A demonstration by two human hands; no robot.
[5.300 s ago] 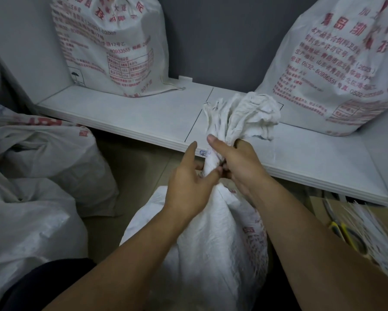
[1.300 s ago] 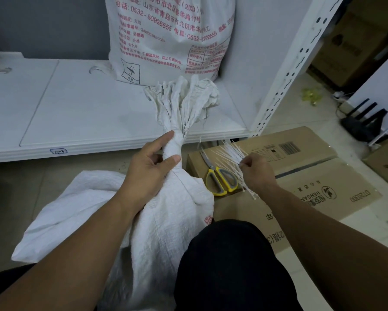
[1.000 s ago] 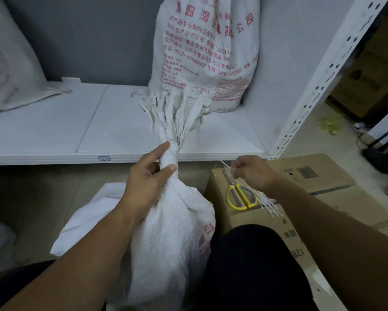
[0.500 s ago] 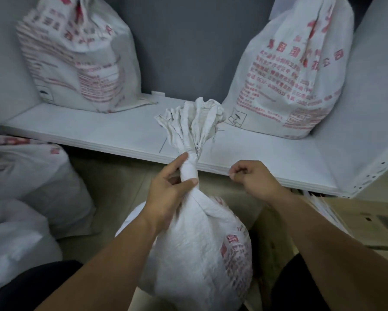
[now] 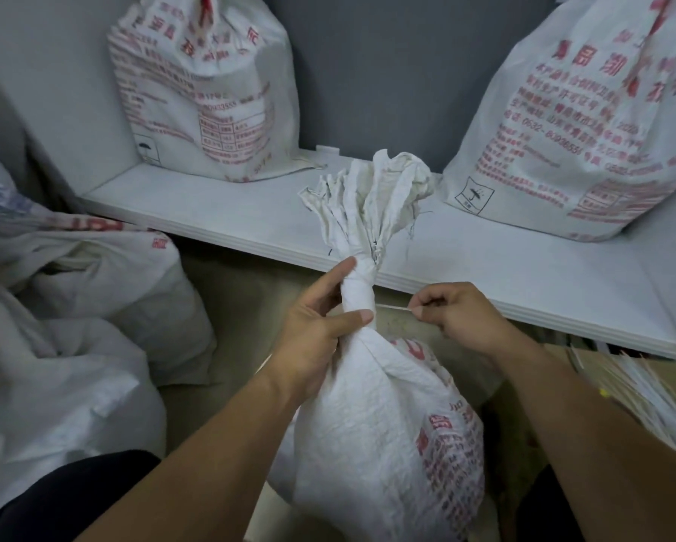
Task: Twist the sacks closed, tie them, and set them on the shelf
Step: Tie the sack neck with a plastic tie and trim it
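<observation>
A white woven sack [image 5: 383,424] with red print stands on the floor in front of me. Its neck is twisted tight, and the loose top fans out above. My left hand [image 5: 320,326] grips the twisted neck, thumb across the front. To the right of the neck, my right hand [image 5: 453,314] pinches a thin white tie strip [image 5: 391,307] whose free end points at the neck. The white shelf [image 5: 250,224] runs just behind the sack.
Two tied printed sacks stand on the shelf, one at back left [image 5: 207,91], one at right [image 5: 586,127]. More sacks [image 5: 74,307] lie on the floor at left. A bundle of white tie strips [image 5: 641,393] lies on cardboard at right.
My right hand took a tie strip from the bundle on the cardboard box and brought it up beside the sack's neck. My left hand kept hold of the neck. The view swung back left.
</observation>
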